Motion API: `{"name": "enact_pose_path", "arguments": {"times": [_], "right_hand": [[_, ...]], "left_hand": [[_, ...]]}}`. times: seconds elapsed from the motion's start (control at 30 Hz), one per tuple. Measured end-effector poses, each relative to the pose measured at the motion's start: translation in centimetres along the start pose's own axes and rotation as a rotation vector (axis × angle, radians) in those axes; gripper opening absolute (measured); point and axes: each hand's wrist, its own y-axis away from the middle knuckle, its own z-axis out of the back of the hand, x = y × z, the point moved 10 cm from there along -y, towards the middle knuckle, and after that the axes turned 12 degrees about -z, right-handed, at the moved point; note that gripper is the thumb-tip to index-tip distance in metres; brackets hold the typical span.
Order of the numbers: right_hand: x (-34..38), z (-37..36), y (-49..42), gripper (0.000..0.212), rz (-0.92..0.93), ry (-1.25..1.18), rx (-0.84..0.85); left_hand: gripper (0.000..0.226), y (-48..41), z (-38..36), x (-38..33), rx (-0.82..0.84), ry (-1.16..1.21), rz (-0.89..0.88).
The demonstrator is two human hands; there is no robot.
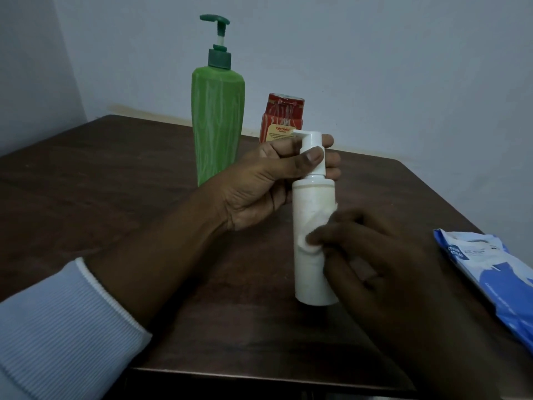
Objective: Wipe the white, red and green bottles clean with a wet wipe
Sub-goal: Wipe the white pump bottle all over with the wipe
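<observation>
White bottle (313,226) upright on dark wood table (115,180) — plain wall (403,67) behind.

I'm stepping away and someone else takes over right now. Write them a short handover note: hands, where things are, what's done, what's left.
Left hand: grips the white bottle by its pump neck, holding it upright above the table.
Right hand: presses a wet wipe against the bottle's body.
Green bottle and red bottle stand at the back, untouched. Wipes pack lies on the right.
Done: nothing finished; white bottle is mid-wipe.
Left: finish the white bottle, then wipe the red and green ones.
</observation>
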Motion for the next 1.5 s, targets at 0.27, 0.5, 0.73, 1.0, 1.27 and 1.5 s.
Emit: {"name": "enact_pose_path", "arguments": {"times": [0.27,0.5,0.73,1.0,1.27,1.5], "right_hand": [[-1.1,-0.3,0.1,0.020,-0.061,-0.025,0.127],[-0.8,0.4,-0.1,0.021,-0.018,0.056,-0.006],[0.3,-0.3,0.2,0.024,0.035,0.105,0.073],[-0.2,0.2,0.1,0.021,-0.007,0.097,0.079],[-0.3,0.9,-0.2,0.018,-0.018,0.116,-0.112],[-0.2,1.2,-1.5,0.020,-0.059,0.101,-0.186]], "left_hand": [[0.046,0.1,0.0,0.1,0.012,0.028,0.040],[0.037,0.0,0.7,0.3,-0.069,-0.001,0.030],[0.040,0.0,0.7,0.4,-0.088,0.015,0.042],[0.043,0.0,0.4,0.3,-0.089,0.007,0.039],[0.042,0.0,0.4,0.3,-0.097,-0.013,0.035],[0.039,-0.3,0.5,0.5,-0.108,-0.010,0.030]]}}
